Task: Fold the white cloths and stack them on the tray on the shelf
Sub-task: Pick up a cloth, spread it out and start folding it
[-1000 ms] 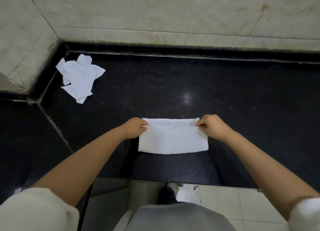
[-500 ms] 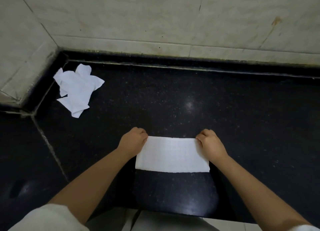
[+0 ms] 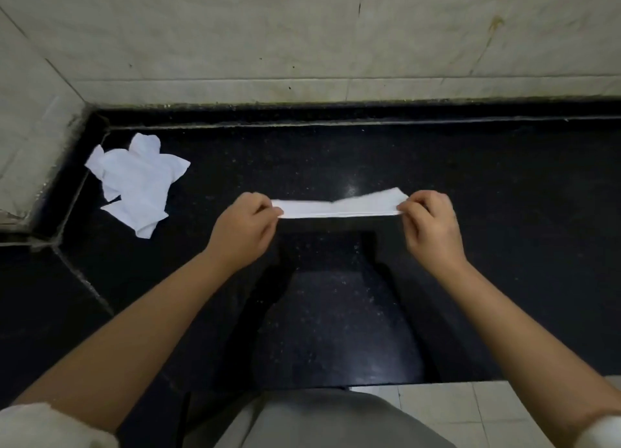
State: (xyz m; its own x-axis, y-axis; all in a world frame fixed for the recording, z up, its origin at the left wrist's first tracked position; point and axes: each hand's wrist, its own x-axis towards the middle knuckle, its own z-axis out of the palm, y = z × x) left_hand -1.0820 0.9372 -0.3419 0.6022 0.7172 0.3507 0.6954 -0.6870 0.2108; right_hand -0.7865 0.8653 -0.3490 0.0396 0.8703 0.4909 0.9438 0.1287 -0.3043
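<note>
Since half a second ago the folded white cloth (image 3: 339,207) has come up off the black worktop (image 3: 470,185) into a narrow strip, taut between both hands. Left hand (image 3: 243,231) and right hand (image 3: 430,227) each pinch one end, fingers clamped on it. Risk: uneven pull slips the layers and opens the fold. Crumpled cloths (image 3: 136,183) wait far left.

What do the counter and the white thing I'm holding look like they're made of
The counter looks like polished black stone, probably granite: pale speckles and a glossy reflection of light. The folded cloth, pinched between the left hand and right hand, seems a thin, matte fabric or paper-like wipe; it holds crisp fold edges and sags slightly mid-span.
</note>
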